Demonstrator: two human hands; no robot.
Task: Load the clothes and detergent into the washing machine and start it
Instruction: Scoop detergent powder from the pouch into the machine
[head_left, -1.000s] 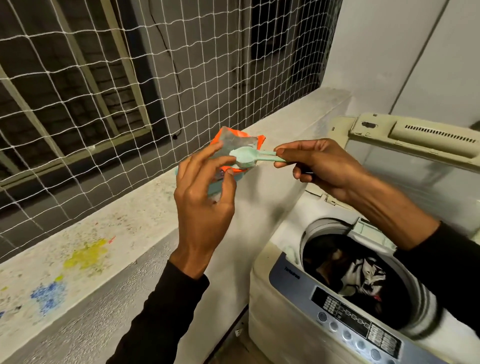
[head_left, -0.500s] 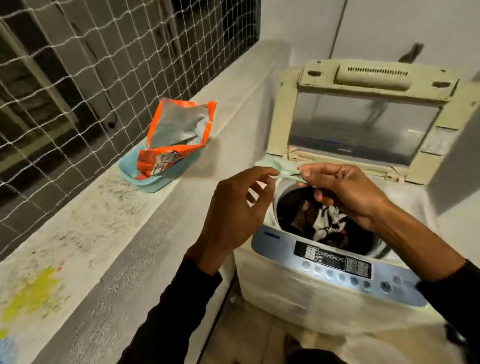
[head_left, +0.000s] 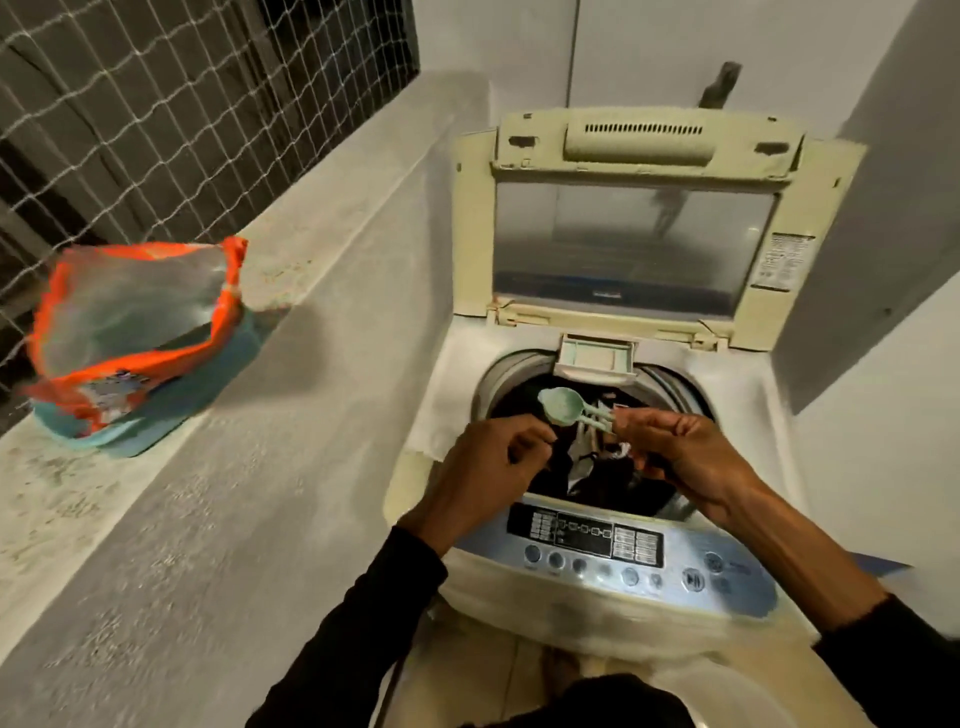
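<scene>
My right hand (head_left: 691, 457) pinches the green scoop (head_left: 563, 406) over the washing machine (head_left: 613, 551) drum at centre frame, clothes (head_left: 587, 467) inside; left hand (head_left: 488, 462) loosely curled, empty; detergent bag (head_left: 135, 332) left, on ledge (head_left: 322, 260)

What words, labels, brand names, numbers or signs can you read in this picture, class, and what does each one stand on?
No text can be read.
Sticker on the open lid: print too small.
Control panel: labels blurred; only a play/pause sign on one button.
Lid window's lower edge: a dark mark, blurred.
Orange detergent packet: printing blurred.
</scene>
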